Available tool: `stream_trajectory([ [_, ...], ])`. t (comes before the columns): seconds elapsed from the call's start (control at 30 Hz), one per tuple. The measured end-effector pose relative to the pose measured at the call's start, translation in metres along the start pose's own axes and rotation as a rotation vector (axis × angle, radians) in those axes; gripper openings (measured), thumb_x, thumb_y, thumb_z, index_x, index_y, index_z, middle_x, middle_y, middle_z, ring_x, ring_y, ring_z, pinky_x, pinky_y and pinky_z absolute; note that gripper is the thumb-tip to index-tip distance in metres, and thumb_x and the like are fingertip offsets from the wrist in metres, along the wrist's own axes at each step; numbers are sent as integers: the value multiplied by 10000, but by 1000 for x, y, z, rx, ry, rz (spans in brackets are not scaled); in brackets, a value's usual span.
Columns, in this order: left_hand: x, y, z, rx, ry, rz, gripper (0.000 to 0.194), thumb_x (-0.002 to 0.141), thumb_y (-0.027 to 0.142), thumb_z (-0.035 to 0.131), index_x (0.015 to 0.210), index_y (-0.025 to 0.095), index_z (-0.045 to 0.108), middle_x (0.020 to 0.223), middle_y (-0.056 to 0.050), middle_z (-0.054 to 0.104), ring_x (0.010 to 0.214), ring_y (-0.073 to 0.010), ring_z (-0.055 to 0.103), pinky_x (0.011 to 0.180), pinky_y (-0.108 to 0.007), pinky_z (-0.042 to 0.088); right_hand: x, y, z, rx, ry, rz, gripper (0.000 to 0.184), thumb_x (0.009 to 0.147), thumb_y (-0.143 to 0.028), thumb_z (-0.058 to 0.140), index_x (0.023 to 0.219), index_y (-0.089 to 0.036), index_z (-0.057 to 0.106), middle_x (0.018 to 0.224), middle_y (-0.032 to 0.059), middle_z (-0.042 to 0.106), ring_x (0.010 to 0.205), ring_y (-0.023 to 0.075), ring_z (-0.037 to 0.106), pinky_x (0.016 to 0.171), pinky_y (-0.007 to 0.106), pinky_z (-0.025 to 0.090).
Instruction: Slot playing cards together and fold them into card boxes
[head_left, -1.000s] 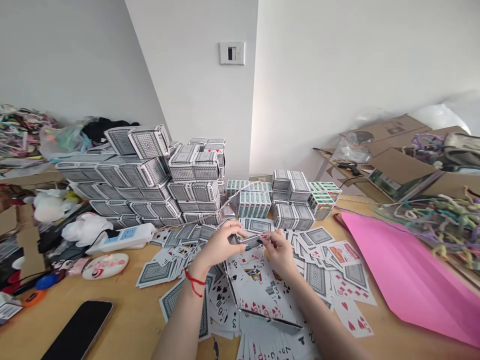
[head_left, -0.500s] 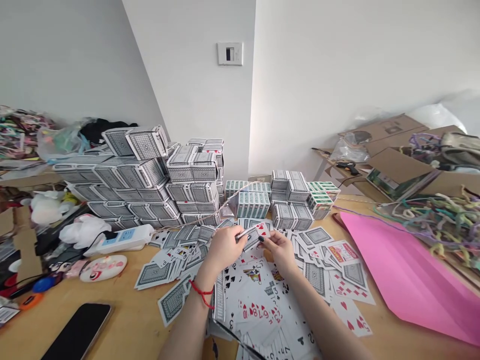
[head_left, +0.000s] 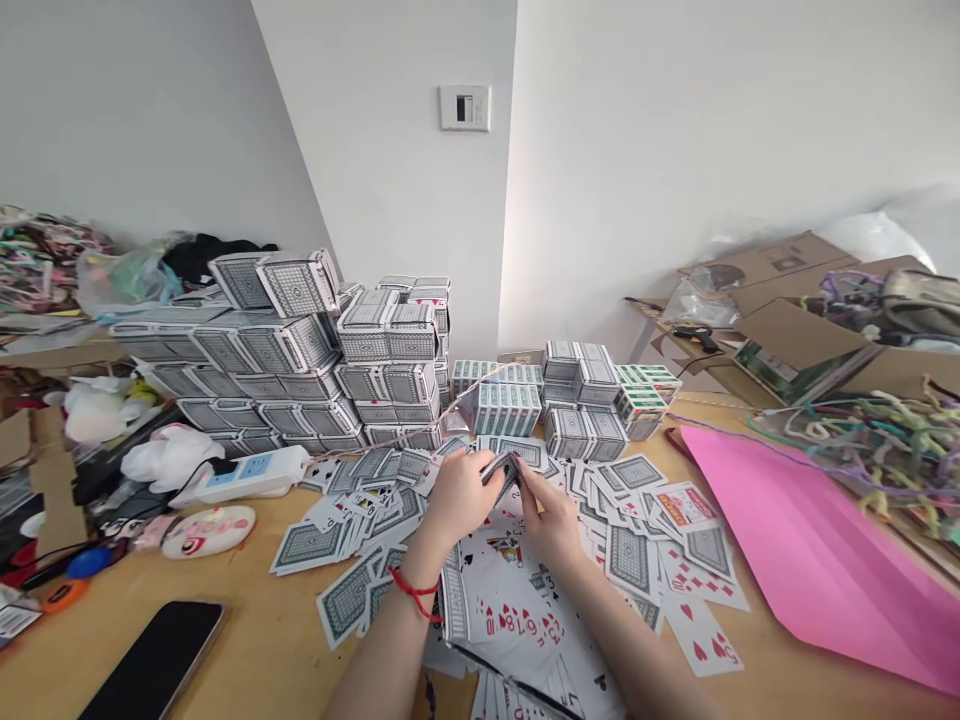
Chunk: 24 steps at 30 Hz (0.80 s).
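Observation:
Both hands meet over a wooden table point(head_left: 247, 640) strewn with loose playing cards point(head_left: 517, 620). My left hand point(head_left: 459, 492), with a red string round its wrist, closes its fingers on a small stack of cards point(head_left: 504, 468). My right hand point(head_left: 547, 515) pinches the same stack from the right, its dark-painted nails showing. The stack is tilted, with its patterned back partly showing. Under the hands lie cards face up and face down, among them a fanned row of red hearts point(head_left: 517, 625).
Stacked grey card boxes point(head_left: 300, 350) and green-white packs point(head_left: 510, 405) stand at the back. A black phone point(head_left: 154, 665) lies front left, near a white device point(head_left: 244, 475) and a painted oval point(head_left: 210, 530). Pink paper point(head_left: 810, 560), cardboard boxes point(head_left: 795, 340) and coloured cords point(head_left: 877, 440) fill the right.
The hands have drawn closer and turned the held cards: half a second ago a red heart face showed, now the stack is tilted edge-on with its back showing.

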<state>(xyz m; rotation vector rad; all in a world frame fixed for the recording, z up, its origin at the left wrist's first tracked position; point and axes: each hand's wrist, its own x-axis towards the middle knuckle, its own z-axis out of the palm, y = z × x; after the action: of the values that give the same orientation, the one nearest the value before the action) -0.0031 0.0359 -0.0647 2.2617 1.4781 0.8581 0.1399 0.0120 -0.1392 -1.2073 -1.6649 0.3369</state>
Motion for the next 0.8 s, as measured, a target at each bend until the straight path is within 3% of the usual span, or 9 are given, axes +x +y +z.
stream_trajectory([
  [0.13, 0, 0, 4, -12, 18, -26, 304, 819, 264, 405, 525, 211, 343, 509, 12, 395, 576, -165, 441, 567, -270, 298, -5, -3, 9, -92, -56, -108, 547, 848, -91, 317, 1380, -216, 297, 1338, 91, 452, 1221, 227, 432, 969, 433, 426],
  [0.3, 0, 1, 6, -8, -6, 8, 276, 824, 208, 369, 551, 213, 330, 581, -9, 465, 594, -166, 465, 560, -268, 309, -10, -8, 15, -175, -66, -120, 646, 801, -35, 322, 1412, -201, 195, 1371, 117, 391, 1289, 262, 317, 997, 481, 381],
  [0.4, -1, 4, 6, 4, -5, 53, 294, 839, 190, 331, 547, 216, 326, 557, -8, 459, 601, -171, 469, 589, -277, 323, -9, -11, 14, -184, -81, -112, 663, 783, -27, 339, 1410, -191, 195, 1337, 140, 417, 1281, 284, 322, 972, 498, 401],
  [0.47, -2, 7, 6, 11, 11, 56, 322, 853, 268, 358, 537, 218, 317, 530, 1, 438, 588, -172, 463, 597, -281, 322, -8, -14, 13, -173, -108, -114, 644, 780, -34, 353, 1395, -186, 237, 1295, 151, 451, 1254, 285, 361, 958, 498, 414],
  [0.6, -1, 5, 10, 46, 117, -31, 390, 840, 386, 406, 509, 220, 279, 498, 6, 406, 550, -163, 432, 563, -275, 297, -7, -18, 12, -111, -144, -141, 601, 783, -57, 383, 1367, -178, 311, 1279, 149, 474, 1247, 281, 370, 993, 502, 375],
  [0.7, 1, 0, 13, 52, 138, -50, 370, 846, 334, 388, 512, 216, 282, 503, 3, 423, 534, -153, 423, 544, -268, 282, -6, -19, 10, 60, -108, -36, 508, 813, -121, 394, 1317, -179, 409, 1296, 127, 480, 1254, 280, 368, 1022, 501, 334],
  [0.8, 1, -5, 13, 46, 106, -42, 378, 844, 327, 388, 520, 212, 233, 465, 31, 341, 476, -132, 366, 502, -260, 240, -1, -18, 6, 379, -84, 219, 365, 856, -267, 410, 1192, -198, 535, 1202, 104, 565, 1137, 267, 499, 940, 446, 428],
])
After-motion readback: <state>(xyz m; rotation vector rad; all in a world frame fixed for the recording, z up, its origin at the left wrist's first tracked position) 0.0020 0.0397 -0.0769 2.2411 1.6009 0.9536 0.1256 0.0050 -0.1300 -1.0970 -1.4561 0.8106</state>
